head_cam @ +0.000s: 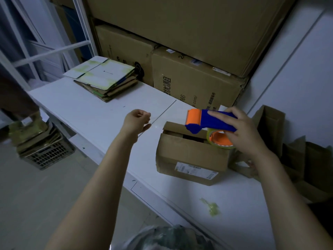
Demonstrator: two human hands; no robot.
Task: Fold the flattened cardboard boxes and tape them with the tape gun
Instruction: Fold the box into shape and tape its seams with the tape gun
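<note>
On table (90, 109), box (189, 156): top flaps ajar, untaped.
Right hand (245, 132): grips tape gun (201, 123) above opening, likely ready to seal.
Left hand (137, 120): loosely curled, empty, free for flaps.

A dim room was seen under bluish light. A long white table (86, 109) was set against a white wall (297, 60) on the right. Large cardboard cartons (180, 24) were stacked behind it. A white metal shelf frame (54, 49) was seen at the left, and a black plastic crate (48, 156) was placed on the pale grey floor (45, 204).
</note>
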